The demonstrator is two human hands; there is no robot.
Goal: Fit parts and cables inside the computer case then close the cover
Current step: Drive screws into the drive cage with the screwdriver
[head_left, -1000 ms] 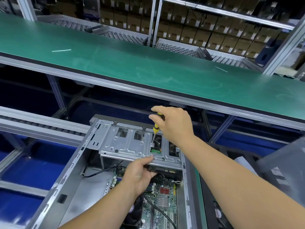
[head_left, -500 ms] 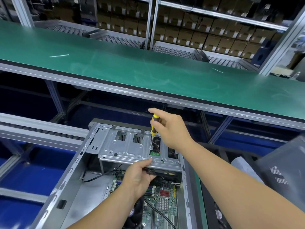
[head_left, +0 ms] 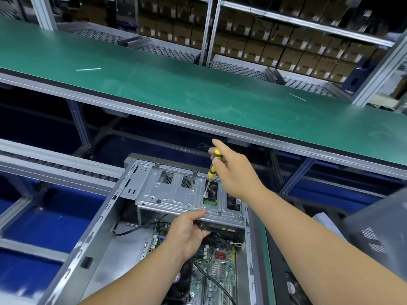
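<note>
The open computer case [head_left: 103, 238] sat low in the middle of the view, plain grey sheet metal with little slots punched along its rims. Across its far end lay the drive cage [head_left: 176, 194], a flat stamped steel plate with embossed ribs, round dimples and square cutouts backed by mesh. The right hand [head_left: 235, 172] was wrapped around a small screwdriver [head_left: 213, 164] with a yellow and black handle, index finger pointing out straight, and the thin shaft ran down to a screw in one cutout of the cage. The left hand [head_left: 187, 232] gripped the cage's near edge, thumb on top and fingers curled underneath. Below it you could see the green motherboard [head_left: 213, 265] with a finned silver heatsink and a black cable [head_left: 136, 227] looping off to the left. A smooth green mat [head_left: 198, 89] covered the bench on the far side.
</note>
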